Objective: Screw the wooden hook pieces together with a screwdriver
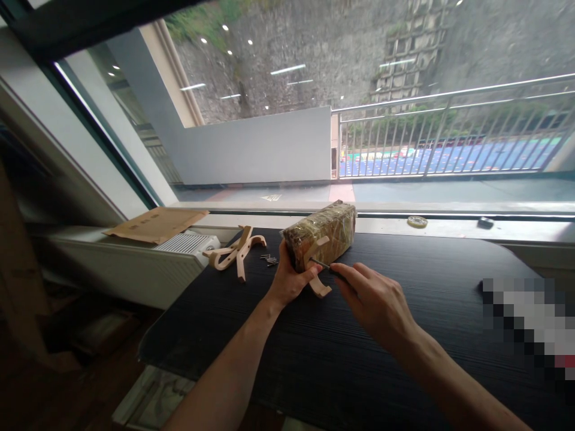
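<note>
— Daylight floods in through the big window [287, 90], a metal railing [431, 143] outside, and below it stretches a black tabletop [431, 269]. Where's the action?

— Dead centre! The left hand [290, 278] has its fingers wrapped round the near end of the taped block [332, 230], thumb pressing by the curved wooden piece [320, 289] set against that end.

— And the right hand [375, 296]?

— Fingers closed tight on the screwdriver [320, 264]! Its shaft points leftward from those fingers, just above the left thumb, tip at the wooden piece. Whether it sits in a screw head, nobody can tell from here.

— The block itself?

— Tilted, running away beyond the left fingers, far end towards the window.

— Anything near the hands?

— Just left of the left fingers, a little scatter of screws [269, 260]; farther left, loose wooden pieces [242, 245], crossed over one another. Past them, brown cardboard [157, 224].

— And on the other side?

— Well beyond the right fingers, a tape roll [417, 222] lying flat on the sill [453, 226]!
</note>
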`<state>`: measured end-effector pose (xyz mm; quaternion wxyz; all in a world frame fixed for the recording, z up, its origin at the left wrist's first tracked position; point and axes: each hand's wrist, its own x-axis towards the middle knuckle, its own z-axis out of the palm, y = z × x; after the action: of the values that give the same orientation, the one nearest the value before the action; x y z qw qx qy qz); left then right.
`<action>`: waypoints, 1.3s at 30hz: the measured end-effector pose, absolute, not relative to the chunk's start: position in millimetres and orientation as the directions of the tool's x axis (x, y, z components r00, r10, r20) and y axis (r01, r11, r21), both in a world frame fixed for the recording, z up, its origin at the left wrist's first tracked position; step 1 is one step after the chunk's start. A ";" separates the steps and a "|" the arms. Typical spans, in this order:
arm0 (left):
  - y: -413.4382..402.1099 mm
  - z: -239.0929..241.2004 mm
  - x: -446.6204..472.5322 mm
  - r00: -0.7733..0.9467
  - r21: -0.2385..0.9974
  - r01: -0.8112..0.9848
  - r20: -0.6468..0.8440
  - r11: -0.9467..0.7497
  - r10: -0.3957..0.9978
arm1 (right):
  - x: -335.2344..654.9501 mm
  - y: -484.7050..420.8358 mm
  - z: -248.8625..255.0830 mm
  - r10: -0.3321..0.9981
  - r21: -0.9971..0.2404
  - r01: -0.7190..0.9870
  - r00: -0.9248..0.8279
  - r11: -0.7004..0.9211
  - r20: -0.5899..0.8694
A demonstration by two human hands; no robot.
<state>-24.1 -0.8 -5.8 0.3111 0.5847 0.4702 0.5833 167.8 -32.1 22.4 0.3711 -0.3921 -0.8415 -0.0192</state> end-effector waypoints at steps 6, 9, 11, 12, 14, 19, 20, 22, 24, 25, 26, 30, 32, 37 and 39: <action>-0.2 -6.9 -25.4 -0.116 0.915 0.163 0.390 -0.370 0.913 | 167.9 -30.6 19.5 0.828 -0.611 0.562 -0.313 0.557 0.466; -0.7 -5.9 -24.3 -0.127 0.925 0.137 0.371 -0.355 0.920 | 168.9 -30.6 21.2 0.810 -0.534 0.622 -0.329 0.573 0.486; -1.0 -5.2 -23.4 -0.133 0.932 0.123 0.357 -0.342 0.925 | 170.6 -30.5 24.1 0.726 -0.361 0.676 -0.386 0.643 0.569; -1.1 -4.8 -23.1 -0.135 0.933 0.121 0.355 -0.340 0.925 | 171.8 -30.1 25.6 0.670 -0.263 0.690 -0.421 0.674 0.611; -1.3 -4.2 -22.7 -0.135 0.931 0.125 0.358 -0.343 0.924 | 174.2 -28.9 28.0 0.560 -0.107 0.684 -0.486 0.721 0.671; -1.1 -4.2 -23.8 -0.143 0.919 0.158 0.384 -0.362 0.912 | 173.7 -28.7 27.2 0.509 -0.065 0.654 -0.520 0.754 0.686; -0.9 -4.5 -24.2 -0.147 0.917 0.166 0.387 -0.363 0.910 | 172.3 -29.5 26.3 0.534 -0.100 0.653 -0.510 0.751 0.674; -0.4 -5.3 -24.8 -0.146 0.913 0.177 0.393 -0.367 0.908 | 169.8 -31.1 24.6 0.593 -0.203 0.639 -0.485 0.742 0.643; 0.2 -6.2 -25.0 -0.139 0.910 0.178 0.400 -0.374 0.906 | 168.3 -31.8 23.2 0.673 -0.345 0.615 -0.443 0.709 0.593; 0.6 -6.5 -24.9 -0.136 0.910 0.174 0.401 -0.376 0.906 | 168.0 -31.7 22.7 0.720 -0.424 0.604 -0.412 0.675 0.559; 0.8 -6.7 -24.8 -0.135 0.911 0.169 0.400 -0.377 0.907 | 168.0 -31.5 22.4 0.765 -0.498 0.593 -0.382 0.633 0.518; 1.0 -6.3 -24.4 -0.149 0.926 0.133 0.371 -0.353 0.917 | 168.7 -31.4 23.4 0.835 -0.543 0.639 -0.357 0.545 0.419; 0.5 -5.9 -24.3 -0.154 0.930 0.125 0.362 -0.346 0.919 | 169.1 -32.0 24.7 0.769 -0.364 0.708 -0.403 0.605 0.496; -1.4 -5.4 -24.3 -0.142 0.919 0.147 0.385 -0.365 0.912 | 169.6 -33.5 25.9 0.524 0.024 0.698 -0.560 0.716 0.642; -2.0 -4.8 -23.8 -0.138 0.919 0.143 0.385 -0.366 0.913 | 168.6 -34.4 24.9 0.514 0.021 0.687 -0.563 0.727 0.647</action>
<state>-23.8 -2.0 -4.8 0.3226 0.5719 0.4612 0.5968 168.6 -34.4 24.9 0.3167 -0.3437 -0.8735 -0.1365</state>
